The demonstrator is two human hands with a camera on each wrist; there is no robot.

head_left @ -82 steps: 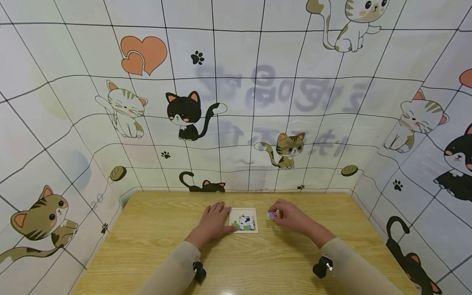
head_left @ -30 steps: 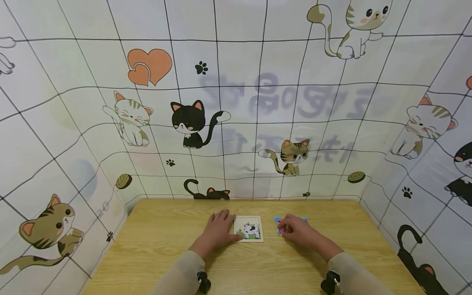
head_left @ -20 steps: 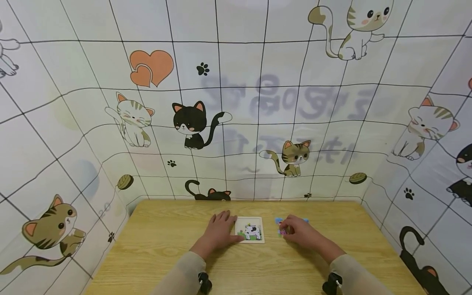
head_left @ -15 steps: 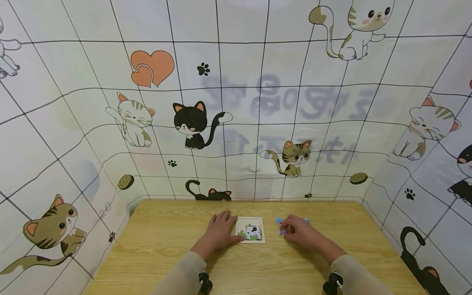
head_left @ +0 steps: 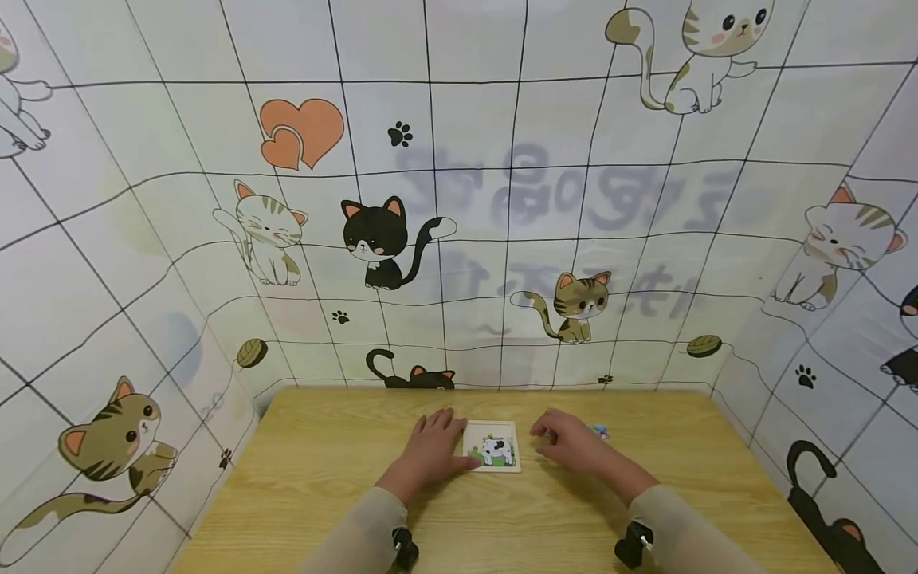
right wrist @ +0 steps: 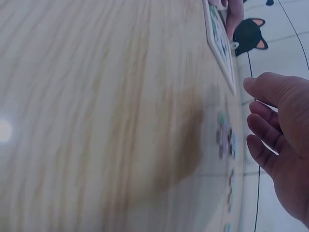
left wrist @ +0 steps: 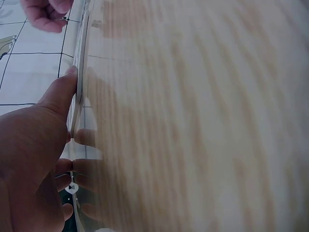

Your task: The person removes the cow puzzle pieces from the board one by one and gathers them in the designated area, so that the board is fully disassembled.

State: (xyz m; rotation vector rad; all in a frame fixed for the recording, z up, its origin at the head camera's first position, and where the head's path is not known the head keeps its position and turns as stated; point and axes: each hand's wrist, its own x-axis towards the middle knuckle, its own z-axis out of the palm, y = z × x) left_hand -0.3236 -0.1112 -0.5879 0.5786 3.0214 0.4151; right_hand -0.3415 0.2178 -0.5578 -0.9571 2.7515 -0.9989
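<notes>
Several puzzle pieces [right wrist: 225, 140], probably light, stiff and best pinched by their edges, lie beneath and beside the right hand [head_left: 577, 442], loosely curled and empty, while the left hand [head_left: 430, 452], fingers spread, touches the shallow tray [head_left: 517, 448] just right of it.

The left hand [head_left: 432, 453] blocks the tray's [head_left: 491, 429] left, not its right.

Head view: high, forward-down; wrist views: low, close, rolled sideways; all share table [head_left: 287, 470].
</notes>
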